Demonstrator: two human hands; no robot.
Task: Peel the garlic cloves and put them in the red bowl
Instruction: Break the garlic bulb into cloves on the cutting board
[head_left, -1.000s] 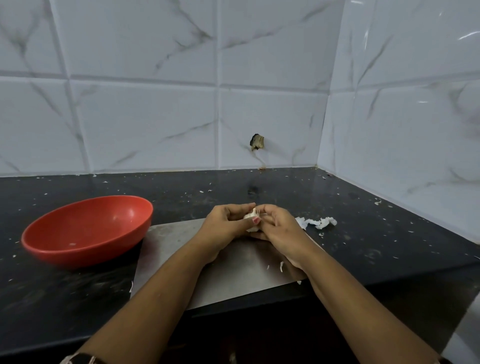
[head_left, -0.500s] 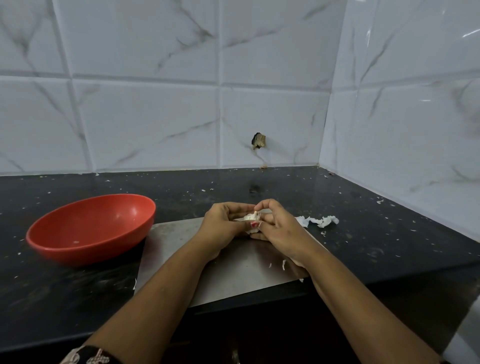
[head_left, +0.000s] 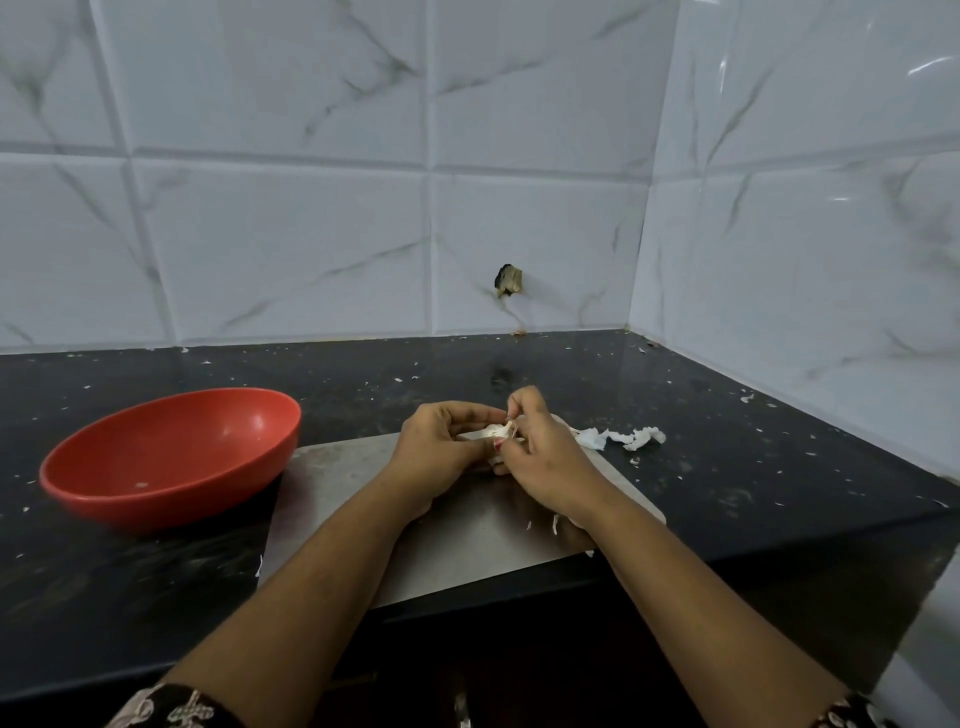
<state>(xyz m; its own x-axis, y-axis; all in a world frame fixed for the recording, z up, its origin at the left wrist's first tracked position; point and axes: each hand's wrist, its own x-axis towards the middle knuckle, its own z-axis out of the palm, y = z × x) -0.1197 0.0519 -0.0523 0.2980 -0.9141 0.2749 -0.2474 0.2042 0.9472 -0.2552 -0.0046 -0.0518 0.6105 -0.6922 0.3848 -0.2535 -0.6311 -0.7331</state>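
Fingers (head_left: 467, 413) of both hands are curled round a pale piece of garlic (head_left: 491, 432). It is held just above the far edge of a grey metal board (head_left: 467, 551), which lies at the middle of a dark speckled bench (head_left: 727, 478).

At the left, a red bowl (head_left: 156, 506) is set on the bench just beside the board. Only a tiny pale fleck is seen inside it, and no clove can be made out there. Next, the garlic is gripped from the left by the left hand (head_left: 441, 447), with fingers bent over its top. It is met from the right by the right hand (head_left: 545, 462), whose thumb and forefinger are pinched on a strip of white skin. Whether a whole bulb or a single clove is held cannot be told, as most of it is hidden. Further right, a small heap of torn white peel (head_left: 623, 437) lies beside the board's far right corner, and fine flakes are scattered over board and bench.

The task is judged to be at an early stage. Some skin has been removed and peeling is under way, but nothing peeled appears to have been put in the bowl.

No brand, label or writing can be read. None is carried by the white marbled wall tiles (head_left: 311, 234) or the patterned sleeve cuffs (head_left: 171, 706).
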